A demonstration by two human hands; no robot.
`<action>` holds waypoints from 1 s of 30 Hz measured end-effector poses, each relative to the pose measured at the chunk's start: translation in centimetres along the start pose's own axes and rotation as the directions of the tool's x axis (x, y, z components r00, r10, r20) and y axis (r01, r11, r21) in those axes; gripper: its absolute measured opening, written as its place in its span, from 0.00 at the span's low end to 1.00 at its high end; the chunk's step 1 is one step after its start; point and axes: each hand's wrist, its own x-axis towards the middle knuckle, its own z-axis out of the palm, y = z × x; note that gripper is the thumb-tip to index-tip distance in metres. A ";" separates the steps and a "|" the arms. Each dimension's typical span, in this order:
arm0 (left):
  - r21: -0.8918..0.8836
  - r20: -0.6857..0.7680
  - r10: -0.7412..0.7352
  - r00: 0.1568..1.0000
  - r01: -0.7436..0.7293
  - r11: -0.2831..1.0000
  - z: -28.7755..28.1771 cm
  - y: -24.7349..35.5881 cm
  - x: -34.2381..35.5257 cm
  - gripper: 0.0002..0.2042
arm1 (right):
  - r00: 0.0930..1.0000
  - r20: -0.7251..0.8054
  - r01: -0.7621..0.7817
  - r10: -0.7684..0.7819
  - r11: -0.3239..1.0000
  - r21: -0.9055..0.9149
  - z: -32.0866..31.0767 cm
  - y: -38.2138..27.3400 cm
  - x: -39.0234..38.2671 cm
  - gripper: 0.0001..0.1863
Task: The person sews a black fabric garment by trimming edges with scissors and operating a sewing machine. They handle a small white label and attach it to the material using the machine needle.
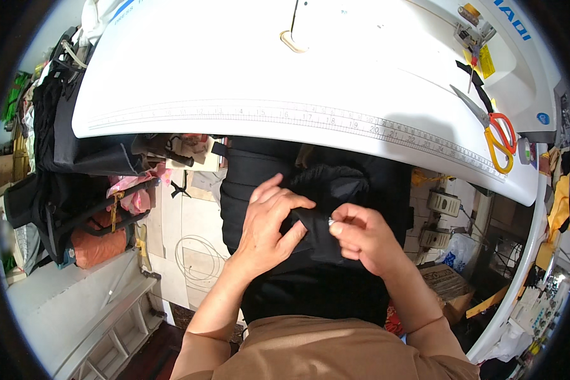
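Black cloth (326, 244) lies bunched over my lap, below the front edge of the white sewing table (234, 69). My left hand (269, 221) grips a fold of it between thumb and forefinger, with the other fingers loosely spread. Close by on the right, my right hand (366, 237) is closed in a pinch at the cloth's edge. A small shiny metal piece (331, 221) pokes out at its fingertips; its kind is too small to make out. Part of the cloth is hidden under both hands.
Scissors (500, 142) with red and yellow handles lie on the table's right side, near a screwdriver (472, 66). A ruler scale (285, 114) runs along the front edge. A metal ladder (117, 342), coiled wire (199, 263) and a cardboard box (448, 285) are around me.
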 end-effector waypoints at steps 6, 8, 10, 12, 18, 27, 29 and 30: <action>0.188 -0.416 -0.032 0.909 0.121 0.975 2.7 1.3 -1.1 0.18 | 0.988 -0.045 0.135 -0.150 0.964 -0.230 0.7 1.8 0.9 0.10; 0.212 -0.504 -0.090 0.859 0.224 0.951 3.0 2.0 -1.6 0.17 | 0.996 -0.048 0.073 -0.071 0.996 0.052 0.0 2.1 1.0 0.12; -0.245 -0.447 -0.374 0.812 0.292 0.925 3.4 2.5 -2.2 0.10 | 0.996 -0.055 0.080 -0.076 0.994 0.079 -0.5 2.3 1.1 0.11; -0.342 -0.184 -0.319 0.930 0.244 0.908 2.2 2.3 -2.9 0.03 | 0.995 -0.060 0.085 -0.079 0.991 0.106 -0.4 2.2 1.1 0.11; -0.592 -0.130 -0.536 0.834 0.369 0.717 1.7 2.1 -3.3 0.07 | 0.998 -0.024 0.053 -0.049 0.985 0.166 0.1 1.0 0.9 0.10; -0.380 0.123 -0.553 0.824 0.554 0.741 -0.1 1.1 -3.8 0.01 | 0.999 0.041 -0.023 0.021 0.999 0.036 -0.9 4.1 1.1 0.13; -0.316 0.131 -0.584 0.801 0.592 0.741 0.1 1.0 -4.4 0.03 | 0.997 0.070 0.023 -0.022 1.000 -0.006 -1.0 4.8 1.1 0.14; -0.317 0.139 -0.579 0.803 0.590 0.742 0.2 0.9 -4.6 0.03 | 0.997 0.078 0.030 -0.029 0.999 -0.016 -1.0 5.0 1.1 0.15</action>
